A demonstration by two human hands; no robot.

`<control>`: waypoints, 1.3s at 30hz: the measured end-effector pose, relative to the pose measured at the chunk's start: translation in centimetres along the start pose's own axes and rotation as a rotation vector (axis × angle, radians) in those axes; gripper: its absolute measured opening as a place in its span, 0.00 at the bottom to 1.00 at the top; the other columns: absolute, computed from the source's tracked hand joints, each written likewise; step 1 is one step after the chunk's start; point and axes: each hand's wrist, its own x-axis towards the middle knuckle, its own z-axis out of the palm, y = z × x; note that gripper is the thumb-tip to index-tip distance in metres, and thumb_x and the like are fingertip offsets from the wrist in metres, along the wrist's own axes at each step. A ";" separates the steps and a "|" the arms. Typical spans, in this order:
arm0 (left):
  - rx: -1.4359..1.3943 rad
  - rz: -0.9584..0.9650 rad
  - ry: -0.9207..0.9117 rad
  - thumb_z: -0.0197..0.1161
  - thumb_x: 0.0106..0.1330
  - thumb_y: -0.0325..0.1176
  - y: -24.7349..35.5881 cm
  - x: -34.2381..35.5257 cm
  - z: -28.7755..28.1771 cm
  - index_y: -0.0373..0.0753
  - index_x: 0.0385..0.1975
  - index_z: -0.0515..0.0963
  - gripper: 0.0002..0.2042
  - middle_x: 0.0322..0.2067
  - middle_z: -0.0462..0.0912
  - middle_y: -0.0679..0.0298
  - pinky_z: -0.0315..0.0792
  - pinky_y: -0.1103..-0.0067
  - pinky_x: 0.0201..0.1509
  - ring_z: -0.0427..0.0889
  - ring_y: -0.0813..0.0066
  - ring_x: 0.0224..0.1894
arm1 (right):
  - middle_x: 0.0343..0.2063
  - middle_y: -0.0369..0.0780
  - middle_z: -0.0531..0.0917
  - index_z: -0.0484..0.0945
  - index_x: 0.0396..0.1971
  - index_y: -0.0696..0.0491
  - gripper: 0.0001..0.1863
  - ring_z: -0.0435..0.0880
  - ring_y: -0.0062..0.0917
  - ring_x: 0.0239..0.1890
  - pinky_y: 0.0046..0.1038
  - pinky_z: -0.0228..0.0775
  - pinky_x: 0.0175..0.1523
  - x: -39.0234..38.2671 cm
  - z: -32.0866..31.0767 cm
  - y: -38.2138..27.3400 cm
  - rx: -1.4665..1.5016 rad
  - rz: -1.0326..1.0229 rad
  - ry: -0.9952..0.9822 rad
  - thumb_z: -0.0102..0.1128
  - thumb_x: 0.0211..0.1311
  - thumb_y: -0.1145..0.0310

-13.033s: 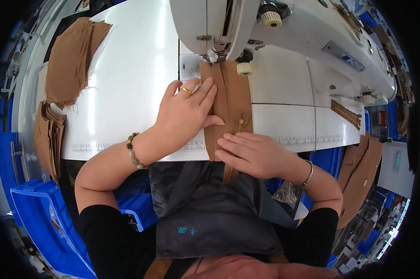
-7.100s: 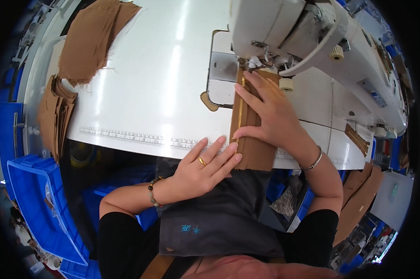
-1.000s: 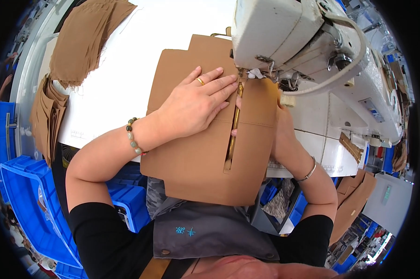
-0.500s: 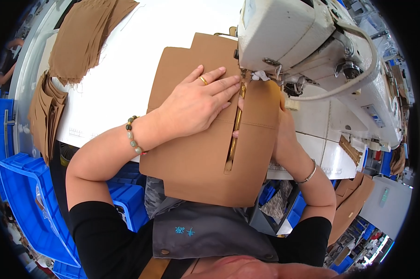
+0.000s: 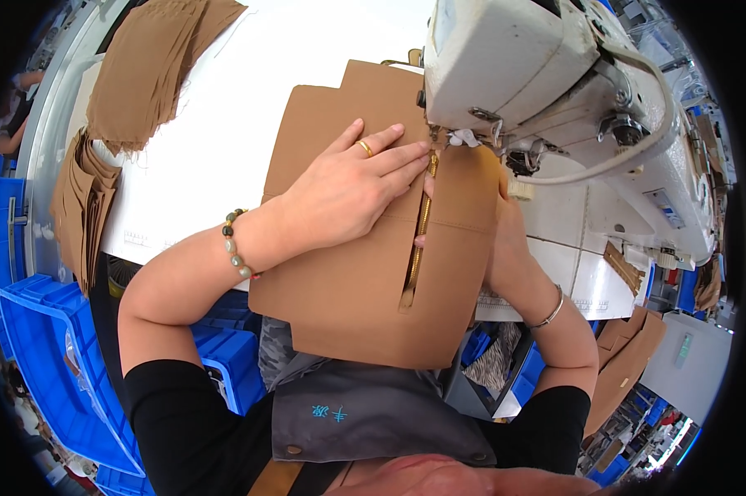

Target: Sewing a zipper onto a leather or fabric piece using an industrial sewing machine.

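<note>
A brown panel (image 5: 340,289), of leather or a similar sheet, lies partly under the needle area of a white sewing machine (image 5: 505,66). A long slot in it shows a gold-toothed zipper (image 5: 423,215). My left hand (image 5: 348,186) rests flat on the panel left of the slot, fingers stretched toward the presser foot (image 5: 436,136), its fingertips close beside it. My right hand (image 5: 505,236) reaches under the panel's right side. Fingertips show through the slot beside the zipper; the rest of those fingers are hidden, so their grip cannot be made out.
Stacked brown pieces (image 5: 146,70) lie at the far left, and more folded pieces (image 5: 84,202) hang over the table's left edge. Blue crates (image 5: 55,364) stand below left. Brown panels (image 5: 625,364) lean at the lower right. Another person's arm (image 5: 14,136) shows at the left rim.
Almost nothing differs. The panel and my left hand sit very slightly lower in the picture, and the other person's arms at the left rim have moved.
</note>
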 end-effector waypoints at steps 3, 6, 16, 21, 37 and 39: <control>0.018 0.008 -0.017 0.59 0.72 0.31 0.0 0.3 -0.5 0.38 0.65 0.76 0.22 0.69 0.75 0.63 0.64 0.50 0.74 0.71 0.57 0.72 | 0.50 0.40 0.87 0.83 0.55 0.57 0.32 0.84 0.38 0.56 0.42 0.73 0.62 0.0 -0.2 0.0 0.004 0.026 -0.045 0.76 0.55 0.52; 0.097 0.041 -0.035 0.58 0.69 0.30 -0.1 0.9 -0.8 0.39 0.63 0.78 0.21 0.67 0.77 0.64 0.64 0.52 0.74 0.73 0.59 0.69 | 0.50 0.39 0.87 0.82 0.55 0.56 0.30 0.84 0.35 0.55 0.41 0.72 0.63 0.0 -0.1 -0.1 0.034 0.045 -0.049 0.75 0.57 0.53; 0.079 0.063 0.030 0.61 0.67 0.33 -0.1 1.5 -0.6 0.40 0.52 0.82 0.15 0.58 0.83 0.69 0.68 0.55 0.73 0.79 0.65 0.62 | 0.50 0.36 0.87 0.83 0.53 0.53 0.27 0.84 0.30 0.53 0.42 0.64 0.66 -0.2 -0.1 -0.9 0.075 0.089 0.000 0.75 0.55 0.56; 0.091 0.067 0.056 0.64 0.69 0.37 -0.1 1.6 -0.3 0.41 0.52 0.82 0.14 0.58 0.83 0.69 0.68 0.55 0.73 0.79 0.66 0.61 | 0.55 0.39 0.85 0.83 0.55 0.51 0.27 0.79 0.37 0.62 0.50 0.59 0.71 -1.9 -0.8 -2.7 0.025 0.094 -0.103 0.70 0.56 0.57; 0.009 0.026 -0.005 0.67 0.66 0.51 0.0 1.3 -1.0 0.39 0.57 0.81 0.26 0.61 0.81 0.66 0.66 0.54 0.74 0.77 0.64 0.65 | 0.21 0.34 0.77 0.77 0.20 0.51 0.15 0.77 0.30 0.22 0.29 0.68 0.29 -5.5 -7.0 -5.2 0.114 -0.175 0.021 0.77 0.52 0.62; 0.019 0.032 -0.001 0.67 0.66 0.51 0.0 1.4 -1.1 0.39 0.57 0.81 0.26 0.61 0.81 0.65 0.66 0.54 0.74 0.76 0.64 0.66 | 0.23 0.36 0.77 0.78 0.24 0.52 0.15 0.77 0.32 0.24 0.31 0.69 0.29 -3.0 -5.8 -3.1 -0.069 0.025 0.063 0.77 0.53 0.62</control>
